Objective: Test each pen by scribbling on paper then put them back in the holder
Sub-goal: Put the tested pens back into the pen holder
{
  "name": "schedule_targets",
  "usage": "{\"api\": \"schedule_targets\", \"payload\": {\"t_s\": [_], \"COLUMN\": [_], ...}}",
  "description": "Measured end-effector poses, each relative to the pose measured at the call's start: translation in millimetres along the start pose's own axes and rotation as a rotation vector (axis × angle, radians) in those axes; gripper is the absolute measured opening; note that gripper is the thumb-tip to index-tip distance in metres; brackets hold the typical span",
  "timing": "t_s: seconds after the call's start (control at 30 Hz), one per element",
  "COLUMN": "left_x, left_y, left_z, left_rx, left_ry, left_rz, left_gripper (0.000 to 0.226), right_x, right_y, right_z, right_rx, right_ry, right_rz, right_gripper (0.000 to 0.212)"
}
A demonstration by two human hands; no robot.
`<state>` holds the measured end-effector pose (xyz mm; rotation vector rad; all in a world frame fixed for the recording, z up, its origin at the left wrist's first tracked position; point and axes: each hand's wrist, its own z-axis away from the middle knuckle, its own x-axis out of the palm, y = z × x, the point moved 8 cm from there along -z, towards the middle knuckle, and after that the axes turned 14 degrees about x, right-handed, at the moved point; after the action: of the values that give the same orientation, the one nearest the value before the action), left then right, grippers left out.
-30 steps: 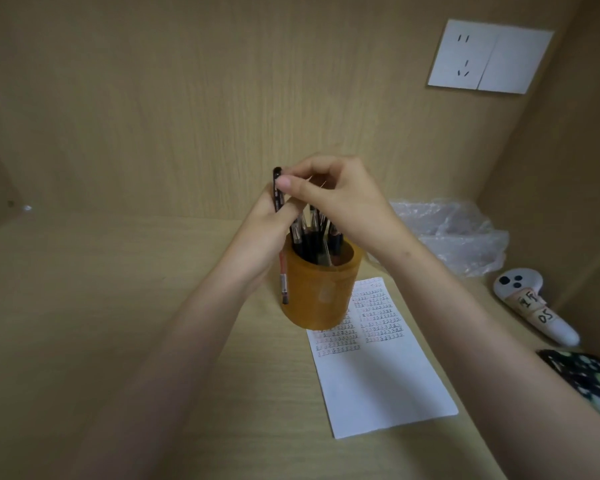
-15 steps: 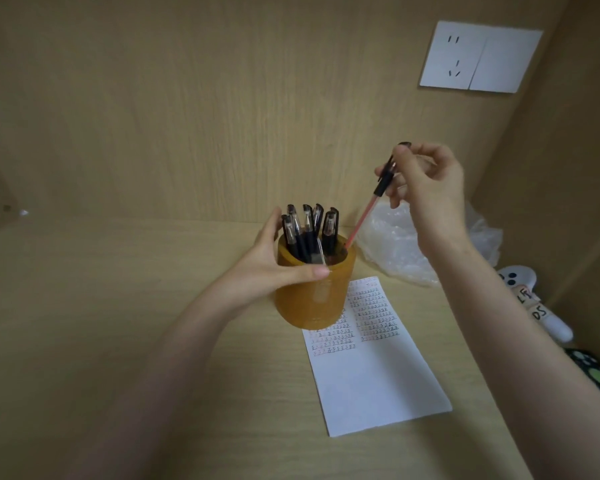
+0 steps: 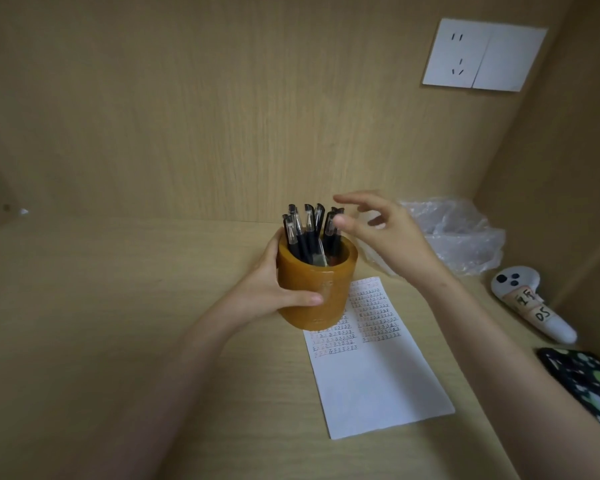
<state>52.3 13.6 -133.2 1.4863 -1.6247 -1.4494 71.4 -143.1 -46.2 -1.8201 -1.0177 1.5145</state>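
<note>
Right fingers: the right hand (image 3: 388, 233) hangs right of centre in the frame, fingers (image 3: 352, 199) spread and loosely bent, thumb tip beside the rightmost pen caps; it holds nothing.
Left fingers: the left hand (image 3: 274, 289) wraps the left side of the holder (image 3: 317, 289), thumb (image 3: 302, 299) laid across its front wall, the other fingers hidden behind it.
Pens: the pens (image 3: 310, 233), black-capped, stand bunched in the holder at the centre of the frame, leaning slightly; none lies outside that I can see.
Holder: amber cup, upright, its base overlapping the top left corner of the paper (image 3: 371, 368).
Paper: white sheet, lower centre-right, rows of small marks filling its upper part, the lower part blank.
Step in hand: probably choosing a pen to draw out, or letting one go; I cannot tell which.
How to do it well: pinch one cap only, lift straight up so its neighbours do not tip, and let the left hand steady the holder against the pull.
Watch for: caps packed close, so a sideways tug may drag a second pen.
Desk: a crumpled plastic bag (image 3: 454, 233) sits behind the right hand, a white controller (image 3: 530, 303) at the right edge.
</note>
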Motion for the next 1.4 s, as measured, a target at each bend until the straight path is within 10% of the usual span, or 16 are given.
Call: {"api": "schedule_targets", "payload": {"t_s": [0.33,0.57,0.67,0.87,1.4], "left_x": [2,2,2,3,5], "left_y": [-3,-3,-2,-3,-7], "left_z": [1,1,1,2,4], "left_rx": [-0.013,-0.017,-0.013,-0.003,-0.006], "left_ry": [0.012,0.012,0.010,0.010,0.038], "left_rz": [0.003,-0.001,0.003,-0.022,-0.057], "left_gripper": [0.115,0.113,0.114,0.119,0.117], "right_x": [-4,12,16,18,28], "right_y": [-17,-15,-15,-19,4], "right_z": [-9,-17,-11,-7,14], "right_rx": [-0.023,0.008,-0.073,-0.106,-0.055], "right_ry": [0.164,0.092,0.046,0.015,-0.227], "right_rz": [0.019,0.144,0.078,0.134,0.041], "right_gripper": [0.024,0.028,0.063,0.030,0.058]}}
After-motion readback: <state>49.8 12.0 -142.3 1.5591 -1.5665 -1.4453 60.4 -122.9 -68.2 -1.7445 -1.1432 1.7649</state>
